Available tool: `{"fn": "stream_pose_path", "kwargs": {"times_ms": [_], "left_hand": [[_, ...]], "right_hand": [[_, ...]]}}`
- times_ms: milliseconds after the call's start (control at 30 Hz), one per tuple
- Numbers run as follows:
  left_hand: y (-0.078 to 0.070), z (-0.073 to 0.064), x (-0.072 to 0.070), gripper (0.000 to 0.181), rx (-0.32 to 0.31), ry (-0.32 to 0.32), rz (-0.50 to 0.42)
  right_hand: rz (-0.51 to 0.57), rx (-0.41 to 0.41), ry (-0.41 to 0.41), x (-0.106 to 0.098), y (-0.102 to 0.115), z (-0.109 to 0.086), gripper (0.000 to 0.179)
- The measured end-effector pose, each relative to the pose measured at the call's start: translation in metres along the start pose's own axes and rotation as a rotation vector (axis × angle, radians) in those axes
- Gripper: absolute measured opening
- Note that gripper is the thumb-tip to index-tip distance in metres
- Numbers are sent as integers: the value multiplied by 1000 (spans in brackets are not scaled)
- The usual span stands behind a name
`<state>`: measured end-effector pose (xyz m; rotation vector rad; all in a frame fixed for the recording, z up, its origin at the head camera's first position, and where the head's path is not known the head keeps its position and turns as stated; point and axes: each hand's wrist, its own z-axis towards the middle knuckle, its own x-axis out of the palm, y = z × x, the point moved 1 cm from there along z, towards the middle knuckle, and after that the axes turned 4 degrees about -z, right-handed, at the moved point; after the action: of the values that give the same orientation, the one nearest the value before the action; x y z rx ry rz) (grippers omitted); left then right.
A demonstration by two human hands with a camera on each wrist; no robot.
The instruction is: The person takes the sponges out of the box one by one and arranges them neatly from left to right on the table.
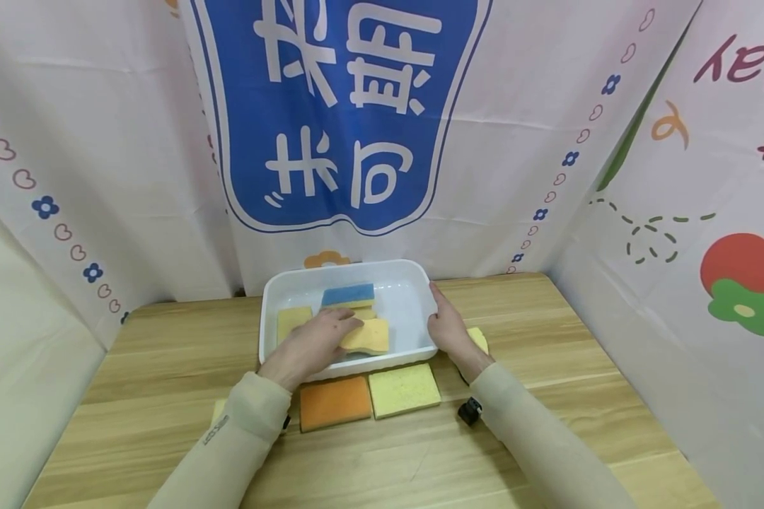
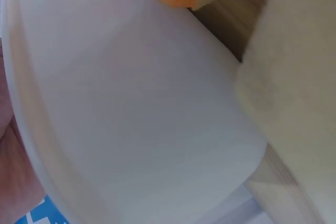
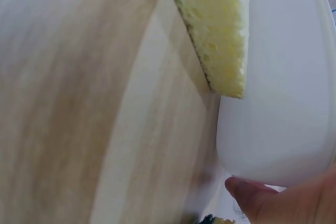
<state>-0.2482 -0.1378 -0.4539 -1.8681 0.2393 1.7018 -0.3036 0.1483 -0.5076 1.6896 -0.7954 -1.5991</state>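
A white rectangular tray (image 1: 407, 339) stands on the wooden table with several sponges inside. My left hand (image 1: 315, 339) reaches over its near rim and holds a wavy-edged yellow sponge (image 1: 371, 335) between thumb and fingers. Behind that hand lies a blue-topped sponge (image 1: 348, 295), and a yellow sponge (image 1: 293, 319) is at the tray's left end. My right hand (image 1: 448, 325) grips the tray's right end. In the right wrist view, the fingers of that hand (image 3: 289, 198) lie against the outer wall. The left wrist view shows mostly the tray's outer side (image 2: 136, 93).
Against the tray's front side lie an orange sponge (image 1: 335, 404) and a pale yellow sponge (image 1: 404, 390). Another yellow sponge (image 1: 478, 339) is partly hidden by the right wrist, and one (image 1: 218, 410) by the left sleeve. A printed cloth (image 1: 516, 177) hangs behind the table.
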Motion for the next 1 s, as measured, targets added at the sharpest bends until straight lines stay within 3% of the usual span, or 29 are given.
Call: {"fn": "stream_pose_path", "kwargs": {"times_ms": [467,667,867,1000], "left_hand": [[2,-23,-9,61,-9,-86,16],[1,-38,-16,63,24,-141,44],[3,-56,-22,64,92,-251,54],[6,-70,-27,64,109,-279,42]], "right_hand": [[-22,-6,6,0,-1,1,79],[-17,-2,12,1,-1,0,79],[-20,-13,7,0,-1,0,79],[-21,-12,5,-1,-1,0,79]]}}
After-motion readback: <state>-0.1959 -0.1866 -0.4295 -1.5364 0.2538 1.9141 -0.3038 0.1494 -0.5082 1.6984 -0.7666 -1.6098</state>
